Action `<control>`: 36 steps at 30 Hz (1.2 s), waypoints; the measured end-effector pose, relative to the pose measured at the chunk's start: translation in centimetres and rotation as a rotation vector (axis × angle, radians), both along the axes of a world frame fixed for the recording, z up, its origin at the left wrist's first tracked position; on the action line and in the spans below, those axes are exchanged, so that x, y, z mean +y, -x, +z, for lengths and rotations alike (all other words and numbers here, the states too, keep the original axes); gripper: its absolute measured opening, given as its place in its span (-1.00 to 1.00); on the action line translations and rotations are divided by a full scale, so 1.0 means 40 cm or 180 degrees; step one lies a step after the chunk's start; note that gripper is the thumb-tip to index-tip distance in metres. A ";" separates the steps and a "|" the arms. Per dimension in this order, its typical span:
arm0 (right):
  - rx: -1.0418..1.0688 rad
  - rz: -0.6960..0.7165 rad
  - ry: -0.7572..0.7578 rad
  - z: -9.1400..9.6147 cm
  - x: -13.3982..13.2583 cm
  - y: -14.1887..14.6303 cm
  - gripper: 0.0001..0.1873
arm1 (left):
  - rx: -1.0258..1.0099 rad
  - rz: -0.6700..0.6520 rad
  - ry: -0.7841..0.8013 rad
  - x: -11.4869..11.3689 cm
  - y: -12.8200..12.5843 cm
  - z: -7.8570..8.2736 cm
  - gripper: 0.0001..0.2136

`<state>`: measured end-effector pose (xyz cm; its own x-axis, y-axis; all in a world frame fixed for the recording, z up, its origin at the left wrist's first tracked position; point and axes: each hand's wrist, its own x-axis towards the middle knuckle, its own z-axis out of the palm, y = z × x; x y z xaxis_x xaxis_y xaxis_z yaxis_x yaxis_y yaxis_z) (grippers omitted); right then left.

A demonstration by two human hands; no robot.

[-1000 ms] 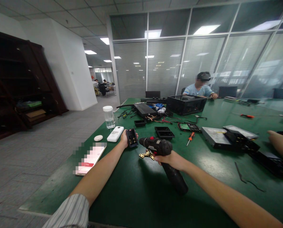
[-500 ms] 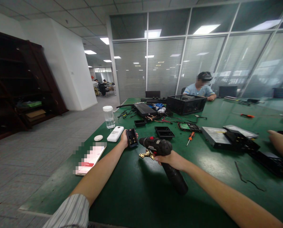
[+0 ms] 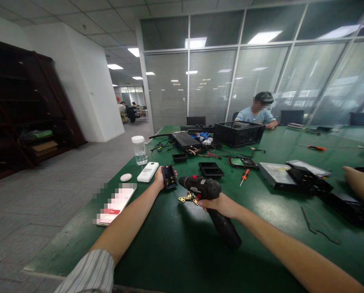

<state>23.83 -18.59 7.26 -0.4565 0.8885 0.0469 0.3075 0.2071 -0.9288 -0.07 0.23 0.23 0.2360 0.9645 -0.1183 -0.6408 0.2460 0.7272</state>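
My left hand (image 3: 160, 178) is closed round a small black box-shaped part (image 3: 169, 176) and holds it upright on the green table (image 3: 175, 248). My right hand (image 3: 221, 204) grips a black cordless drill (image 3: 210, 199) with a red switch on top. The drill's nose points left at the black part. A small brass hinge piece (image 3: 188, 198) lies on the table just under the drill's nose.
A white power bank (image 3: 148, 171), a white pebble-shaped object (image 3: 126, 177), a booklet (image 3: 114, 203) and a water glass (image 3: 139, 149) sit at left. Black trays (image 3: 211, 170), an orange screwdriver (image 3: 244, 176), drives (image 3: 279, 175) and an open case (image 3: 239, 133) lie beyond. Another person's hand (image 3: 360, 185) rests at right; a seated person (image 3: 258, 114) is at the far end.
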 end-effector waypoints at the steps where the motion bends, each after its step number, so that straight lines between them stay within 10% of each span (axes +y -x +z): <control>1: -0.0010 0.0003 -0.0018 0.000 0.000 0.000 -0.74 | -0.0026 0.0003 0.0004 0.000 0.000 0.000 -0.57; 36: 0.0118 -0.0034 0.0317 0.005 0.000 0.005 -0.62 | -0.0061 0.0000 0.0059 0.006 0.001 -0.005 -0.60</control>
